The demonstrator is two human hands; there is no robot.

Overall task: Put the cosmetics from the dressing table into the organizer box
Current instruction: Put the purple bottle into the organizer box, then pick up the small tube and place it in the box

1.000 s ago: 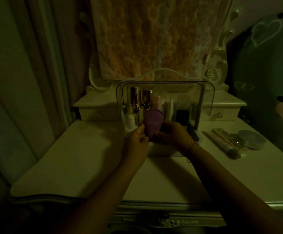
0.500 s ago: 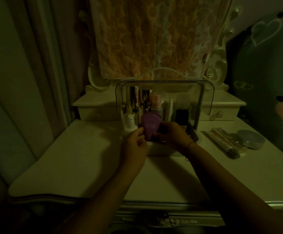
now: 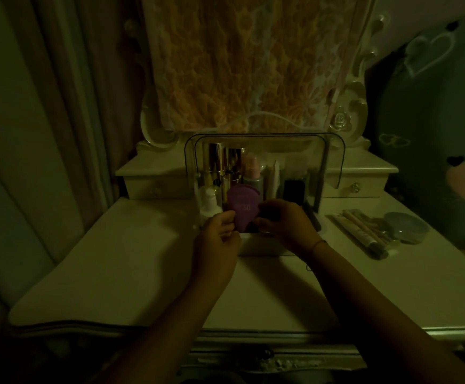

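Observation:
A clear organizer box (image 3: 334,162) with its lid raised stands at the back middle of the dressing table (image 3: 115,259). Inside stand gold tubes (image 3: 216,162), a pink-capped bottle (image 3: 252,169), a white bottle (image 3: 210,202) and a dark item (image 3: 293,189). At the box's front opening, a purple tube (image 3: 242,206) marked "50" stands cap down. My left hand (image 3: 219,234) pinches its lower left edge. My right hand (image 3: 284,223) closes around its lower right side. The tube's lower end is hidden by my fingers.
Several pencils and a long tube (image 3: 358,231) lie on the table to the right of the box, beside a round compact (image 3: 406,227). A cloth-covered mirror (image 3: 248,65) rises behind the box. Curtains (image 3: 32,134) hang at the left.
The purple tube has sunk slightly lower at the box's front, with both hands following it down. Nothing else on the table has moved.

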